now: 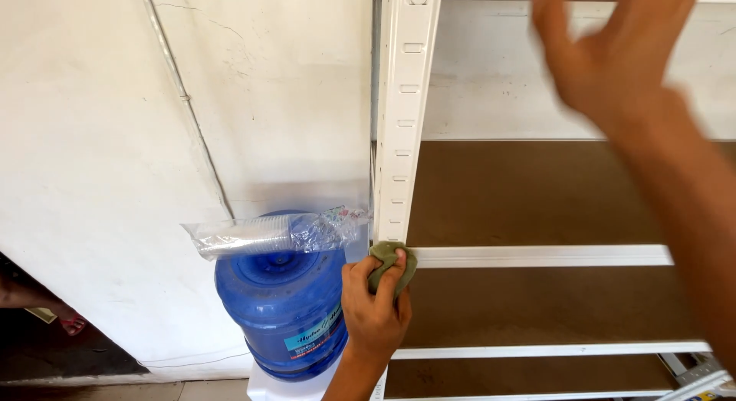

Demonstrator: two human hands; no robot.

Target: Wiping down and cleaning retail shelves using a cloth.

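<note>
the left hand (pixel 373 309) has its grip clamped on a green cloth (pixel 392 263) pressed against the white shelf post (pixel 402 133), whose long axis runs straight up, while the right hand (pixel 613 52), fingers apart, reaches the far upper shelf.

Bright, even daylight — the white wall (pixel 92 140) was near blown out, with a soft diagonal shadow band at its lower left. The right hand (pixel 613 56) was heavily motion-blurred at the top edge, the left hand (pixel 376 305) fairly sharp. Mild glare sat on the plastic sleeve of cups (pixel 268 234) — the brown shelf boards (pixel 529 194) stayed darker, and straight lines tilted toward the edges.
</note>
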